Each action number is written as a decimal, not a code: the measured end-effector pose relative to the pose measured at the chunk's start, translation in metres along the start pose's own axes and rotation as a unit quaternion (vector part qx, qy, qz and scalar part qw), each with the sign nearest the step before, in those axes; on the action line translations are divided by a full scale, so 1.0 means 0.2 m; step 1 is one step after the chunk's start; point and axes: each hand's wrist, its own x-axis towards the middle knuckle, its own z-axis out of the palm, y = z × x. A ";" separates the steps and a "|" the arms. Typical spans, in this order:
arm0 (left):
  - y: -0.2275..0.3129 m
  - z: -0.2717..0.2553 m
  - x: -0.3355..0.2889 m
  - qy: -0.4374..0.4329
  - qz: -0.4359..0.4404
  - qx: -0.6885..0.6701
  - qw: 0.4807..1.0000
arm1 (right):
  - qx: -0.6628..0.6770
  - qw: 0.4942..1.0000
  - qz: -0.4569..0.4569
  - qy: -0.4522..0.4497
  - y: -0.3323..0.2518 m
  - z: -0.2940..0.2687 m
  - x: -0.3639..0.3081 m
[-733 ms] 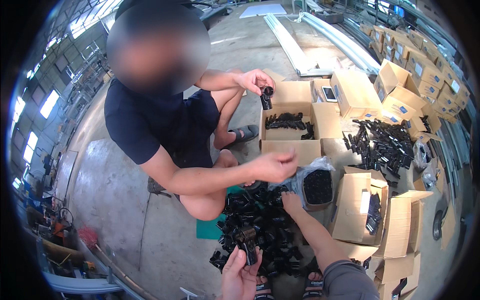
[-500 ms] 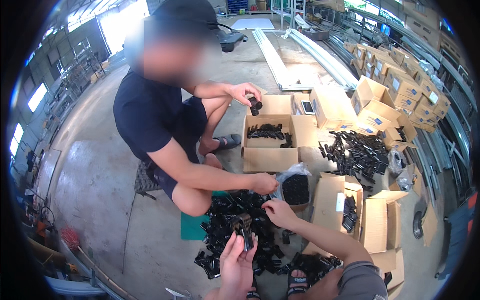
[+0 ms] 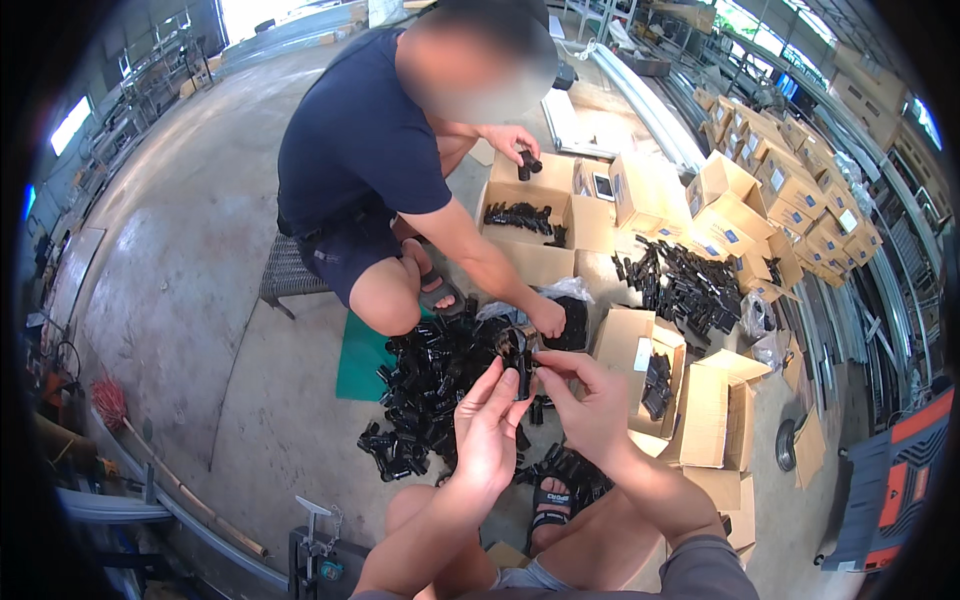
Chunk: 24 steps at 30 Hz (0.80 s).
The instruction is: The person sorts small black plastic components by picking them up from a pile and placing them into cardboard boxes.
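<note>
My left hand [image 3: 488,418] grips a glossy black metal pipe-joint piece [image 3: 520,368] upright between thumb and fingers. At its right side my right hand [image 3: 590,400] is closed in a pinch, fingertips against the piece; whatever they hold is too small to make out. Below and beyond spreads a heap of similar black pieces [image 3: 420,385], partly on a green sheet [image 3: 365,362]. A co-worker [image 3: 365,130] holds a black pipe-joint piece [image 3: 528,164] in one hand. Their other hand [image 3: 546,316] reaches to a plastic-lined box of small black parts [image 3: 574,325].
An open carton [image 3: 540,262] with rows of black pieces stands ahead. More black pieces [image 3: 690,285] lie to the right, near open cartons [image 3: 705,410] and stacked boxes [image 3: 800,190]. A broom [image 3: 180,480] lies at left; an orange-and-black case [image 3: 900,490] stands far right.
My right hand has come back from beside the box of small parts to the piece in my left hand. That piece has risen in view. The co-worker's near hand has moved over the small parts.
</note>
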 end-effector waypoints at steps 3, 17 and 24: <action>-0.02 0.02 -0.03 -0.033 0.026 0.007 0.999 | -0.013 0.999 -0.016 0.046 0.00 0.01 -0.04; -0.11 0.07 -0.01 -0.062 0.062 0.061 0.994 | -0.043 0.992 -0.022 0.113 0.07 -0.04 -0.07; 0.00 -0.05 -0.01 -0.007 0.090 0.108 0.990 | -0.070 0.995 -0.017 0.066 0.03 0.12 -0.05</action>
